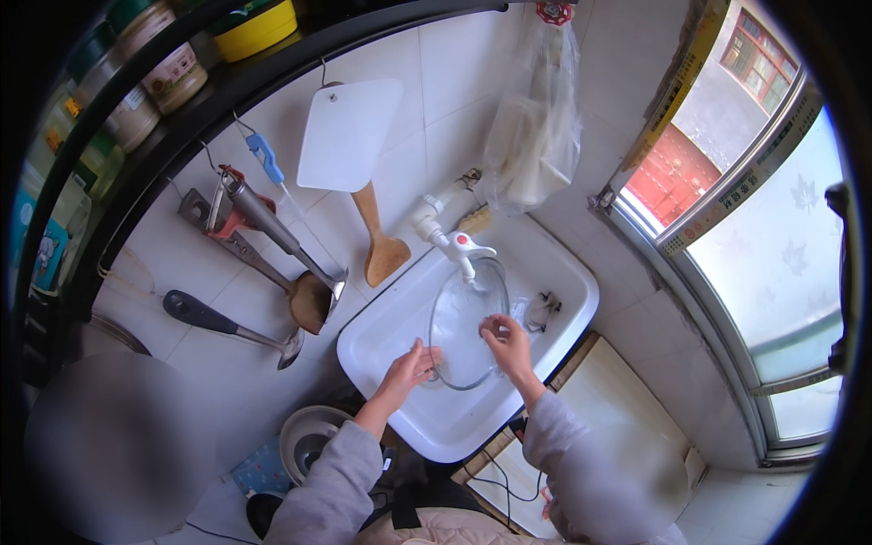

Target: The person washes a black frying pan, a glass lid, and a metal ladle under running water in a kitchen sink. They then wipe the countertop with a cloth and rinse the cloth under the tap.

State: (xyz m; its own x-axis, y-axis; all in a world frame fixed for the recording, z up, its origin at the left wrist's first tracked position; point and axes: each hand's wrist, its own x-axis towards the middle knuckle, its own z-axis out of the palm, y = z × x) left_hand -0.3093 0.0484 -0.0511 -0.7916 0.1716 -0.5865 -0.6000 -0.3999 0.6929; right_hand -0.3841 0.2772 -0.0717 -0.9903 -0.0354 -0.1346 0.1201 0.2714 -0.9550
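A clear glass bowl (463,347) is tilted in the white sink (381,340), its upper end beneath the spout of a white plastic tap (466,253). My left hand (411,371) supports the bowl at its near left side, with fingers behind the glass and thumb raised. At the opposite side, my right hand (509,346) reaches over the rim with its fingers curled at the inner wall. Whether those fingers grip the glass or a small thing cannot be made out. Rippled glints show inside the bowl, and water seems to be in it.
A crumpled dark-and-clear item (543,311) lies in the sink's right side. Ladles (231,320), a wooden spatula (385,259) and a white cutting board (351,136) hang left. A plastic bag (535,150) hangs above the tap. Metal bowls (310,436) stand below left.
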